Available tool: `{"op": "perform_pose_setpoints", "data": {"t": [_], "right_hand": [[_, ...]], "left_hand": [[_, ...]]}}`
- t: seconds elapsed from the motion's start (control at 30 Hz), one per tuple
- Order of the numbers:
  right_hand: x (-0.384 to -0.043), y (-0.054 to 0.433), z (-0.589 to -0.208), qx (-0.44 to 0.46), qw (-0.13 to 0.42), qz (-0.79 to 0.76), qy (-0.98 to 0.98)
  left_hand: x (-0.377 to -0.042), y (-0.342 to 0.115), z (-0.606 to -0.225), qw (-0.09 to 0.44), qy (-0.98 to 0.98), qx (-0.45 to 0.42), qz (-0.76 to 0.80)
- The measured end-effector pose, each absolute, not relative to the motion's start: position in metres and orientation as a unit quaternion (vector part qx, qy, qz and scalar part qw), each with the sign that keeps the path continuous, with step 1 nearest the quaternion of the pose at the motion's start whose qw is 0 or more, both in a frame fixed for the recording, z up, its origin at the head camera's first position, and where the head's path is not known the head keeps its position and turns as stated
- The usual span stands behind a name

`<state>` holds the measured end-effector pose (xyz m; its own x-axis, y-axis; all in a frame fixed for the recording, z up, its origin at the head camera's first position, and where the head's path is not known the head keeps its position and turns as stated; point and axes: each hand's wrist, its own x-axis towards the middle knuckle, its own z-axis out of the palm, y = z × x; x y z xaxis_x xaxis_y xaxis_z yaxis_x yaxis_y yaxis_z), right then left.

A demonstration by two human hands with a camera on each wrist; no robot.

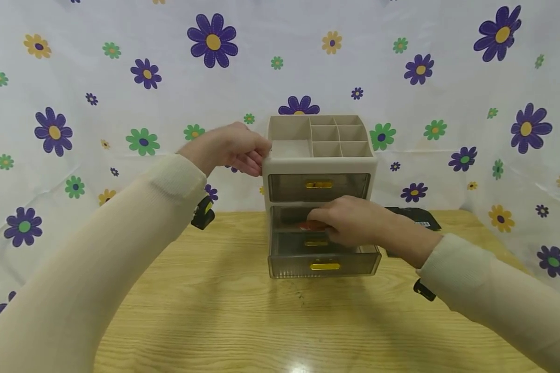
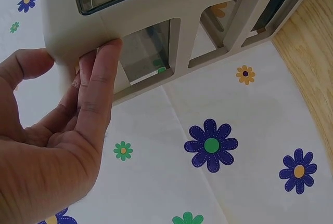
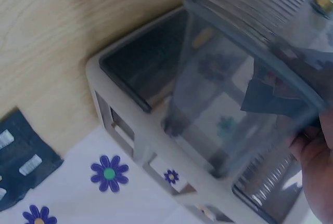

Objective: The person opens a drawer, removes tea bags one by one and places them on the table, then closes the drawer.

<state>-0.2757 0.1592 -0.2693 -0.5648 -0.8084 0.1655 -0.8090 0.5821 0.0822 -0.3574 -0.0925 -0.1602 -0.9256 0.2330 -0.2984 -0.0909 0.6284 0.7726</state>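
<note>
A beige desktop drawer organizer [image 1: 319, 166] stands on the table. Its middle drawer [image 1: 289, 265], made of smoky clear plastic with a gold handle, is pulled out. My left hand [image 1: 242, 147] grips the organizer's upper left corner, thumb and fingers on either side of it in the left wrist view [image 2: 67, 109]. Over the pulled-out drawer, my right hand [image 1: 352, 220] reaches in with curled fingers. It holds a dark packet [image 3: 270, 96], seen through the drawer wall in the right wrist view; a reddish patch shows by the fingertips in the head view. Some fingertips are hidden.
Dark flat packets [image 1: 413, 217] lie on the table behind the organizer's right side. The top drawer [image 1: 289, 187] is closed. Small compartments [image 1: 325, 149] line the organizer's top. A flower-printed cloth [image 1: 168, 103] hangs behind and to the sides of the wooden table [image 1: 205, 311].
</note>
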Motion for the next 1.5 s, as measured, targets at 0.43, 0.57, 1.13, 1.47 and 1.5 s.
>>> {"op": "perform_pose_setpoints", "data": {"t": [0.43,0.57,1.13,1.47,1.5], "right_hand": [[-0.253,0.205,-0.242,0.423,0.135,0.002,-0.896],[-0.25,0.226,-0.234,0.433,0.176,-0.009,-0.884],[-0.277,0.318,-0.247,0.291,0.053,-0.019,-0.955],[-0.303,0.359,-0.295,0.229,0.022,-0.007,-0.973],[-0.304,0.36,-0.3,0.224,0.028,-0.005,-0.974]], "left_hand": [[-0.358,-0.093,-0.163,0.183,0.886,0.046,0.424],[-0.359,-0.093,-0.161,0.181,0.887,0.048,0.423],[-0.357,-0.091,-0.162,0.18,0.888,0.053,0.419],[-0.358,-0.091,-0.163,0.18,0.888,0.05,0.42],[-0.358,-0.092,-0.163,0.179,0.888,0.05,0.42]]}}
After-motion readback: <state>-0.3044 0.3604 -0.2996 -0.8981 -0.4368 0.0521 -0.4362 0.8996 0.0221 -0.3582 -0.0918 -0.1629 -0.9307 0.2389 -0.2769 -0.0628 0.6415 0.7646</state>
